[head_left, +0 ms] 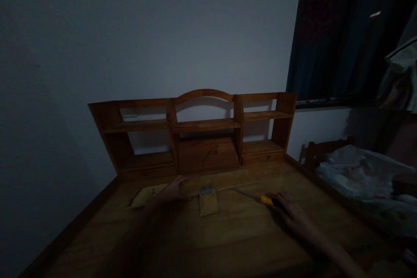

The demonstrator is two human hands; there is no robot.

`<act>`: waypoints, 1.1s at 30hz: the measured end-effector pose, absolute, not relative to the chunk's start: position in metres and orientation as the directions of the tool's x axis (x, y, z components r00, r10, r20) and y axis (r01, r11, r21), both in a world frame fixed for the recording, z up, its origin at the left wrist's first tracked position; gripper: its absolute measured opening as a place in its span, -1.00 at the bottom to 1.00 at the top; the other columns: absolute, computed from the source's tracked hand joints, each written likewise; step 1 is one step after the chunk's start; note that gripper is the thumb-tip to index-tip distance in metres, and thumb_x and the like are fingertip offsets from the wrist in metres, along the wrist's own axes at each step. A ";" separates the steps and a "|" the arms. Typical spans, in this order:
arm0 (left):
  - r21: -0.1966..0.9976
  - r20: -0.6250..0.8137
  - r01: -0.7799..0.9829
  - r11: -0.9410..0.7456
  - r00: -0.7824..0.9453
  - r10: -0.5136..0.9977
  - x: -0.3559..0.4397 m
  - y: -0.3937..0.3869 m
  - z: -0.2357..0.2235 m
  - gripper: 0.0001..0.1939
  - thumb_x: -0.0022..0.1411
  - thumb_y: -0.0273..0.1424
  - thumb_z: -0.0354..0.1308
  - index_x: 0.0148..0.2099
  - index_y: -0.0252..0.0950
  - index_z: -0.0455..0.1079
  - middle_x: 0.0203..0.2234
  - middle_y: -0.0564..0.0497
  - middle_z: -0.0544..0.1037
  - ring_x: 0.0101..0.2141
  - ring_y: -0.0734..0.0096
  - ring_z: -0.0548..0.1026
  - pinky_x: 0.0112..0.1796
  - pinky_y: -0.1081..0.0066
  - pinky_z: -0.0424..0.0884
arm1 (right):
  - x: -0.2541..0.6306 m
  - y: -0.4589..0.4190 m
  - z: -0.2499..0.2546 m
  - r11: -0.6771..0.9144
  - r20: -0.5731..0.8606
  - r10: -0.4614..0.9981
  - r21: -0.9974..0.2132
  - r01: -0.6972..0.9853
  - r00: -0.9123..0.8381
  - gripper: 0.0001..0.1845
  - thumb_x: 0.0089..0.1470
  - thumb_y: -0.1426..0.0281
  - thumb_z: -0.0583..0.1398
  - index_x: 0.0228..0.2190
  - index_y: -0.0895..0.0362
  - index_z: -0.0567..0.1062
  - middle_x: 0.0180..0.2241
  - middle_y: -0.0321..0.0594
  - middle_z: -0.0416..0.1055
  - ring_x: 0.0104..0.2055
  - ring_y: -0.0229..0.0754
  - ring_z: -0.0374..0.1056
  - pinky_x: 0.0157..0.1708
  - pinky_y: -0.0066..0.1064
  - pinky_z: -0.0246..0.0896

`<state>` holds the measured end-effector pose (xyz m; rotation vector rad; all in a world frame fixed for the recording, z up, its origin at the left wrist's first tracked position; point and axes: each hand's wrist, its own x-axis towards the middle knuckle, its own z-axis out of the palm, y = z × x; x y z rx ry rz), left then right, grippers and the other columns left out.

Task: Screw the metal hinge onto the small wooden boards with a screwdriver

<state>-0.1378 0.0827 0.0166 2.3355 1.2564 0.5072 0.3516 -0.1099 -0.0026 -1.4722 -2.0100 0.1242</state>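
Note:
In dim light, my right hand [289,208] is closed around the handle of a screwdriver [266,200] with a yellow and black grip. Its thin shaft points left, its tip a little right of a small metal hinge [206,190]. Below that hinge hangs or lies a small, pale, squarish wooden piece [209,204]. My left hand [172,190] grips a flat, pale wooden board [146,196] left of the hinge, thumb and fingers on either side of it. How far the board runs to the right is hard to make out.
Along the wall, a wooden shelf unit [204,127] with open compartments stands at the desk's [247,243] back edge. Raised rims border the desk. Off to the right are plastic bags [355,171] and a dark window [329,30].

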 end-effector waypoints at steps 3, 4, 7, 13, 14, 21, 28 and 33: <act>0.545 0.069 0.699 -0.463 0.513 0.856 -0.139 0.085 0.015 -0.07 -0.13 0.05 0.36 0.26 -0.15 0.24 0.23 -0.12 0.28 0.19 0.02 0.30 0.17 0.14 0.24 | 0.350 -0.108 -0.006 0.382 0.413 0.890 -0.440 0.813 -0.195 -0.63 0.28 0.31 0.01 0.06 0.07 0.39 -0.03 -0.02 0.40 0.04 -0.01 0.33 0.09 -0.07 0.24; 0.547 0.060 0.701 -0.458 0.513 0.856 -0.140 0.086 0.013 -0.07 -0.13 0.05 0.36 0.27 -0.15 0.24 0.24 -0.12 0.28 0.19 0.01 0.29 0.17 0.14 0.23 | 0.351 -0.108 -0.007 0.387 0.410 0.890 -0.439 0.811 -0.203 -0.63 0.29 0.30 0.01 0.07 0.06 0.38 -0.03 -0.03 0.40 0.05 0.00 0.32 0.10 -0.07 0.23; 0.525 0.070 0.702 -0.480 0.527 0.847 -0.143 0.088 0.008 -0.01 -0.13 0.05 0.37 0.31 -0.18 0.19 0.26 -0.15 0.24 0.22 -0.02 0.25 0.19 0.14 0.20 | 0.351 -0.108 -0.010 0.396 0.392 0.892 -0.440 0.806 -0.224 -0.62 0.29 0.29 0.00 0.09 0.04 0.37 0.00 -0.04 0.38 0.08 -0.01 0.31 0.11 -0.08 0.22; 0.467 0.129 0.709 -0.528 0.536 0.834 -0.130 0.075 0.012 0.17 -0.12 0.04 0.39 0.42 -0.18 -0.07 0.36 -0.19 0.05 0.31 -0.04 0.07 0.25 0.07 0.07 | 0.352 -0.099 -0.009 0.396 0.357 0.900 -0.439 0.806 -0.248 -0.62 0.30 0.27 0.01 0.10 0.03 0.35 0.02 -0.03 0.36 0.08 -0.02 0.31 0.11 -0.09 0.23; 0.468 0.156 0.703 -0.535 0.531 0.833 -0.124 0.072 0.013 0.14 -0.09 0.04 0.37 0.42 -0.16 -0.07 0.36 -0.18 0.04 0.31 -0.03 0.06 0.25 0.06 0.06 | 0.351 -0.096 -0.010 0.402 0.349 0.901 -0.441 0.802 -0.260 -0.62 0.30 0.27 0.01 0.10 0.03 0.35 0.02 -0.03 0.36 0.08 -0.02 0.31 0.10 -0.09 0.24; 0.403 0.431 0.629 -0.664 0.510 0.745 -0.083 0.052 0.016 -0.33 0.18 -0.02 0.22 0.27 -0.10 0.24 0.22 -0.08 0.29 0.21 0.12 0.24 0.21 0.09 0.19 | 0.346 -0.072 -0.011 0.466 0.331 0.877 -0.408 0.785 -0.349 -0.61 0.27 0.25 0.04 0.09 0.00 0.38 0.04 -0.05 0.36 0.10 0.00 0.29 0.11 -0.05 0.24; 0.415 0.474 0.649 -0.638 0.444 0.760 -0.077 0.036 0.015 -0.65 0.40 -0.17 -0.02 0.10 -0.13 0.42 0.03 -0.04 0.45 0.06 0.25 0.38 0.11 0.21 0.31 | 0.300 -0.041 0.048 0.586 0.404 0.798 -0.348 0.731 -0.447 -0.64 0.28 0.28 0.05 0.08 -0.03 0.39 0.05 -0.09 0.34 0.11 -0.02 0.26 0.11 -0.06 0.21; 0.389 0.453 0.635 -0.667 0.499 0.739 -0.073 0.030 0.017 -0.67 0.42 -0.26 -0.08 0.02 -0.13 0.48 -0.04 -0.04 0.50 -0.01 0.27 0.41 0.05 0.22 0.35 | 0.230 -0.012 0.057 0.695 0.490 0.682 -0.203 0.690 -0.543 -0.76 0.28 0.34 0.04 -0.11 0.08 0.45 -0.09 -0.07 0.40 -0.02 -0.03 0.29 0.00 -0.07 0.28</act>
